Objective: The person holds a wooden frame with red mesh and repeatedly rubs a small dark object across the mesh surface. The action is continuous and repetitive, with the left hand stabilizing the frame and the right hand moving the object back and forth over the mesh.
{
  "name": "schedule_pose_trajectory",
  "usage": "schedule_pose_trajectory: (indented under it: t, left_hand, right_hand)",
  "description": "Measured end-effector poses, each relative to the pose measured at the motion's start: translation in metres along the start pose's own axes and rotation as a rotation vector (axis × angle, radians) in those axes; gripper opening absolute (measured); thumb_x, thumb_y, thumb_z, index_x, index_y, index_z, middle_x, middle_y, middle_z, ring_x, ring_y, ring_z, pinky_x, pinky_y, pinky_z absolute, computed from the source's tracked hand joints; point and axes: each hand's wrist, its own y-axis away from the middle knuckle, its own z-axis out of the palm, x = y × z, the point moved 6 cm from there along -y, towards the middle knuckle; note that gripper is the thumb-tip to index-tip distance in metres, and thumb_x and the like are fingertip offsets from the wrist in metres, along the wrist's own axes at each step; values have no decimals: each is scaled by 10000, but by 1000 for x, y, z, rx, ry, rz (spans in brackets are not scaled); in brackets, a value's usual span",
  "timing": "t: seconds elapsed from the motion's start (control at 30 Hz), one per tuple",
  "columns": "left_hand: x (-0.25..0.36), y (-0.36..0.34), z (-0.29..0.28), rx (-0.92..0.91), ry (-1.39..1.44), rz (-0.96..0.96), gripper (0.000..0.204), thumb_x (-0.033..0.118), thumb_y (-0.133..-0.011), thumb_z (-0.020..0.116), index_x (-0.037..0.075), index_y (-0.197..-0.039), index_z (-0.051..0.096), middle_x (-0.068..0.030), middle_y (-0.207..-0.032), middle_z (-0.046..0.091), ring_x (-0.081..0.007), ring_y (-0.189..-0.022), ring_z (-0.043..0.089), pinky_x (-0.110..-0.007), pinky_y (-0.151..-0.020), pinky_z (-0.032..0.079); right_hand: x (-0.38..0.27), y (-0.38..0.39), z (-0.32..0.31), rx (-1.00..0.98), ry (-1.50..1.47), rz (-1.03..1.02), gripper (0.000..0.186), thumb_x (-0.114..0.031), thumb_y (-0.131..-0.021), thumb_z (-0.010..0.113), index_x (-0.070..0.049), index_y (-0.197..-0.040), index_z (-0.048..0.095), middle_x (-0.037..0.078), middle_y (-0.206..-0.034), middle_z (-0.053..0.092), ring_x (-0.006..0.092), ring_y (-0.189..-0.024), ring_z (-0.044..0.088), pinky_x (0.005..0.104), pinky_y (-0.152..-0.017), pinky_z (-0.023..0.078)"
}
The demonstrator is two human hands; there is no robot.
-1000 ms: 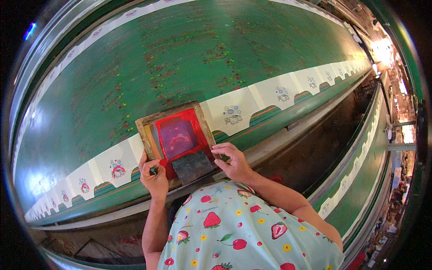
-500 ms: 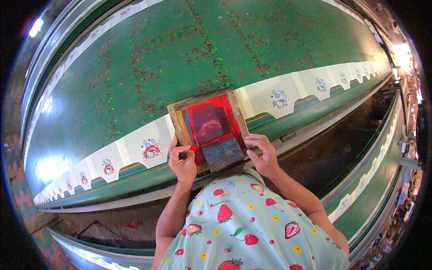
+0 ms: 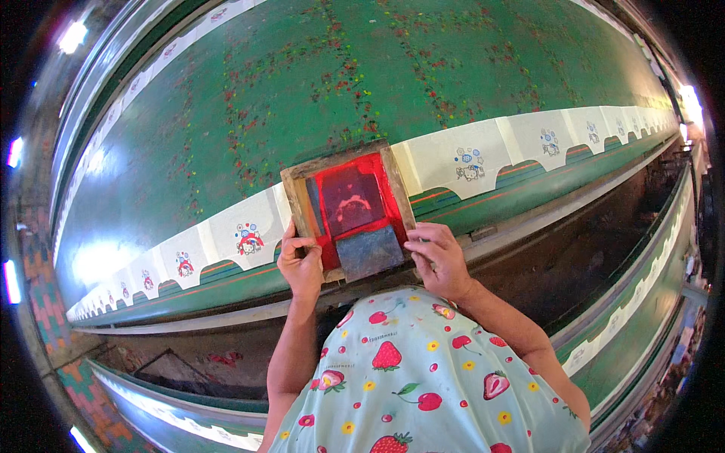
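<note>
A wooden-framed printing screen (image 3: 293, 198) lies at the table's near edge over the row of white pieces. Red ink coats its inner border, and a pale curved shape shows through its dark mesh window (image 3: 352, 202). A dark, flat squeegee-like block (image 3: 370, 254) rests at the near end inside the frame. My left hand (image 3: 300, 266) is closed at the near left corner, thumb and fingers pinching the frame. At the near right corner my right hand (image 3: 439, 260) has its fingertips closed on the frame's edge.
White scalloped pieces run along the green table (image 3: 302, 98); those on the left carry a red and blue print (image 3: 249, 238), those on the right a blue one (image 3: 470, 163). Ink specks dot the tabletop. A dark gap (image 3: 559, 249) separates it from another table behind me.
The view has shifted slightly. The pale curved shape in the mesh shows more clearly now. Both hands stay at the frame's near corners, the right one's fingers slightly nearer the frame.
</note>
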Motion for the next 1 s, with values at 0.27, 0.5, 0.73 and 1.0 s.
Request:
schedule_pose_trajectory:
  t: [0.27, 0.5, 0.73, 1.0]
  left_hand:
    - [5, -1, 5, -6, -19, 18, 226, -162, -810, 715, 44, -901, 720, -280, -1663, 588, -291, -1458, 636, -384, -1170, 490]
    - [12, -4, 7, -23, -56, 111, 185, -121, -781, 735, 49, -855, 720, -303, -1624, 613, -378, -1524, 595, -436, -1244, 438]
    - [12, -2, 10, -7, -129, 157, 194, -113, -764, 753, 61, -842, 715, -294, -1623, 616, -378, -1507, 595, -445, -1233, 457]
    - [9, -2, 11, -9, -142, 138, 183, -105, -758, 751, 59, -833, 717, -275, -1617, 628, -393, -1480, 609, -447, -1222, 473]
  right_hand:
    - [-38, -14, 44, -368, 294, -205, 383, -205, -916, 806, -112, -1287, 772, 110, -1365, 686, 326, -1390, 604, 499, -1171, 510]
    - [-54, -33, 60, -349, 369, -267, 426, -80, -852, 749, -71, -1277, 775, 103, -1299, 720, 320, -1248, 677, 485, -1094, 543]
    - [-58, -38, 71, -384, 489, -287, 332, -142, -901, 693, -67, -1208, 794, 100, -1165, 729, 321, -1119, 695, 472, -986, 568]
    - [-39, -95, 58, -721, 298, -83, 294, 0, -922, 655, -31, -1182, 790, 182, -1103, 734, 410, -1121, 711, 515, -1009, 582]
